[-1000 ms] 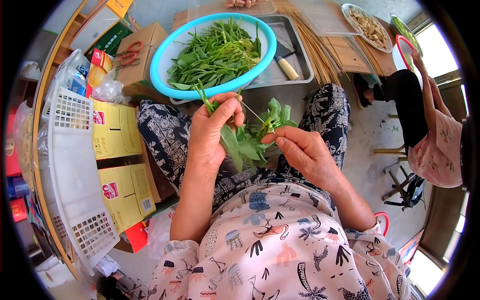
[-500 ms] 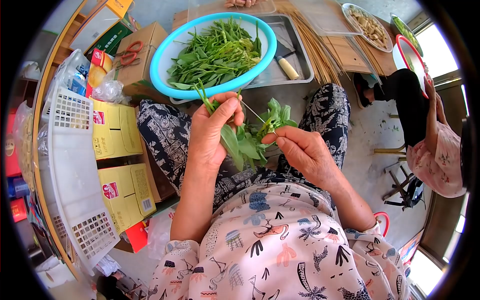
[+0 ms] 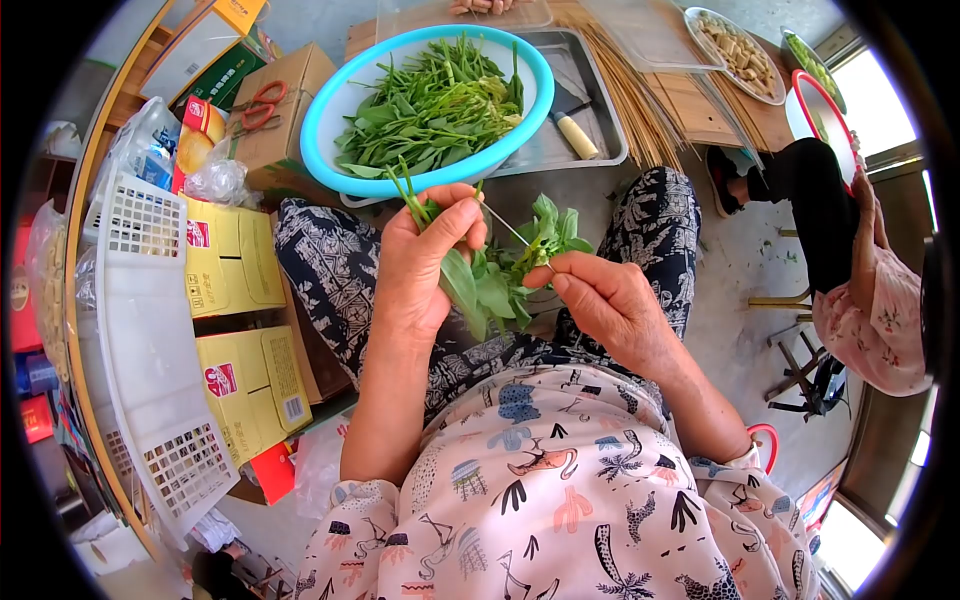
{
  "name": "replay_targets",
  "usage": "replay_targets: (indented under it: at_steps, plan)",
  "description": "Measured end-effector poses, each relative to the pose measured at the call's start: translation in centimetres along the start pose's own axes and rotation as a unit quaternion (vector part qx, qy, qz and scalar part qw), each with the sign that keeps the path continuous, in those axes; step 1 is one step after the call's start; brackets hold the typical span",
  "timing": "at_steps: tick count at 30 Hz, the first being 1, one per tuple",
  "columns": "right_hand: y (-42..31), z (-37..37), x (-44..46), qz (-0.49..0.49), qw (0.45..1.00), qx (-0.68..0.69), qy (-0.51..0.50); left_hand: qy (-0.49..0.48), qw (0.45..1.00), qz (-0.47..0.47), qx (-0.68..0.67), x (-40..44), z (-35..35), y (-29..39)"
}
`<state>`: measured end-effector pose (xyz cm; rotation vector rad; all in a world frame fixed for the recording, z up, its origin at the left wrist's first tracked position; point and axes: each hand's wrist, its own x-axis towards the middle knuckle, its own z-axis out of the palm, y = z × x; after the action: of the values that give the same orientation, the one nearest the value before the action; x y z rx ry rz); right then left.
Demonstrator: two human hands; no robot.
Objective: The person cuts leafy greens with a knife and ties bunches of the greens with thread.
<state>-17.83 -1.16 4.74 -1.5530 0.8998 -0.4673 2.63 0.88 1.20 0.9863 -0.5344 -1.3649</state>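
Note:
My left hand (image 3: 430,262) is closed around several stems of leafy greens (image 3: 487,290), whose leaves hang down below my fingers. A thin skewer (image 3: 506,225) slants from the left fingers down toward my right hand (image 3: 612,308). The right thumb and forefinger are pinched together at the skewer's lower end, where a bunch of green leaves (image 3: 553,230) gathers around it. Whether the leaves are pierced is hidden by the fingers. Just beyond my hands stands a blue-rimmed basin (image 3: 318,150) heaped with the same kind of greens (image 3: 430,120).
A metal tray (image 3: 612,120) holds a knife with a pale handle (image 3: 574,136). Many thin sticks (image 3: 625,90) lie on the wooden table (image 3: 715,108). Red-handled scissors (image 3: 262,105) rest on a cardboard box (image 3: 300,75). Another person (image 3: 870,290) sits at right beside a red-rimmed basin (image 3: 800,100).
Both hands keep nearly the same place and grip. The greens between them have shifted very slightly.

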Motion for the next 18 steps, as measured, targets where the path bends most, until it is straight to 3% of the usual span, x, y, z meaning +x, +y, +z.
replay_targets:
  at_steps: [18]
  plan:
    - [0.07, -0.06, -0.16, 0.011, 1.0, 0.004, -0.004, 0.006, 1.0, -0.005, -0.025, -0.03, 0.17, 0.03]
